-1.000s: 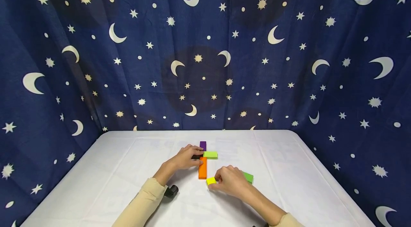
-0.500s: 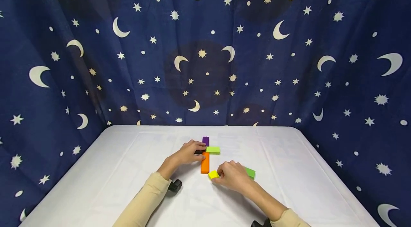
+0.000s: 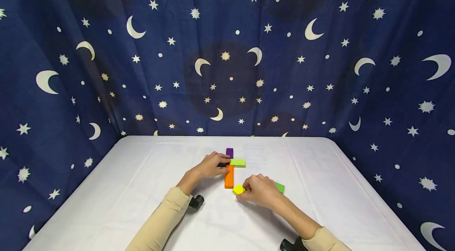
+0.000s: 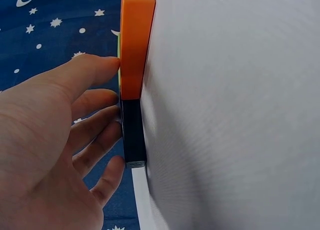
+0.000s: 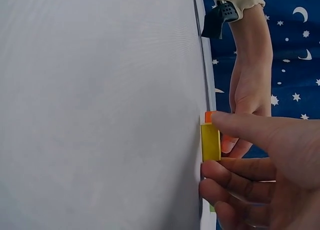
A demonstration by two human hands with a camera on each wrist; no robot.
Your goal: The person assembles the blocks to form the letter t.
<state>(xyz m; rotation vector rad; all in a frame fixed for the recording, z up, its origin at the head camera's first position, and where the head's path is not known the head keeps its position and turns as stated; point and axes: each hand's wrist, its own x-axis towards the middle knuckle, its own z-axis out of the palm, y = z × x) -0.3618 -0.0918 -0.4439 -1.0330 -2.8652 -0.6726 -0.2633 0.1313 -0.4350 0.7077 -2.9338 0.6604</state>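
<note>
On the white table a short yellow block [image 3: 239, 189] is pinched between the thumb and fingers of my right hand [image 3: 263, 191]. It sits turned cornerwise, close to the near end of an orange block [image 3: 229, 177]. My left hand [image 3: 210, 165] rests on the far group of blocks. In the left wrist view, its thumb touches the orange block and its loosely bent fingers touch a black block [image 4: 134, 132] that continues the orange one's line. A light green block [image 3: 238, 163] points right from there, and a purple block [image 3: 229, 152] extends away. The fingers partly cover the black block.
A green block [image 3: 280, 188] lies behind the right hand, partly hidden by it. Black wrist devices [image 3: 196, 201] show under both forearms. A dark blue curtain [image 3: 163, 69] with moons and stars surrounds the white table [image 3: 142, 188].
The yellow block has turned to a cornerwise angle in the right hand's pinch. The left hand stays on the blocks. The whole head view has shifted slightly.
</note>
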